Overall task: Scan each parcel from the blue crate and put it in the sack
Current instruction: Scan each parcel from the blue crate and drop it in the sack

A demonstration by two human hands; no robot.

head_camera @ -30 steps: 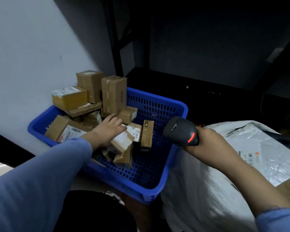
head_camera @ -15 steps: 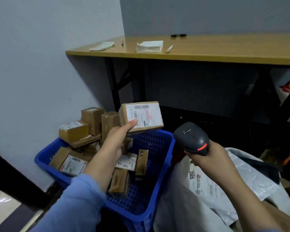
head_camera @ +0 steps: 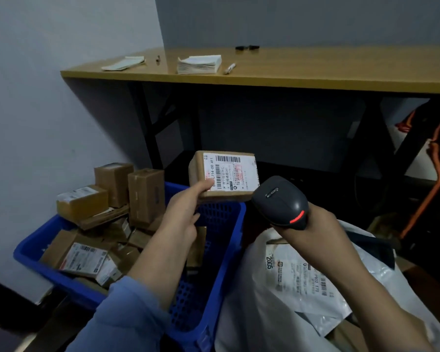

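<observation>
- Sack (head_camera: 269, 313): white, just right of the crate, a labelled mailer lying in its mouth, more exposed than half a second ago.
- Crate (head_camera: 229, 250): blue, still heaped with boxes.
- Parcel (head_camera: 226, 174): above the crate's far rim, label up, now nearer the scanner.
- Left hand (head_camera: 181, 214): its grip is clamped on the parcel's corner.
- Right hand (head_camera: 313, 232): its grip is wrapped around the scanner (head_camera: 280, 201), red light on, just right of the parcel.

Matt cardboard parcel (head_camera: 225, 175), perforated plastic crate (head_camera: 229, 250), glossy wooden tabletop (head_camera: 315, 69)
</observation>
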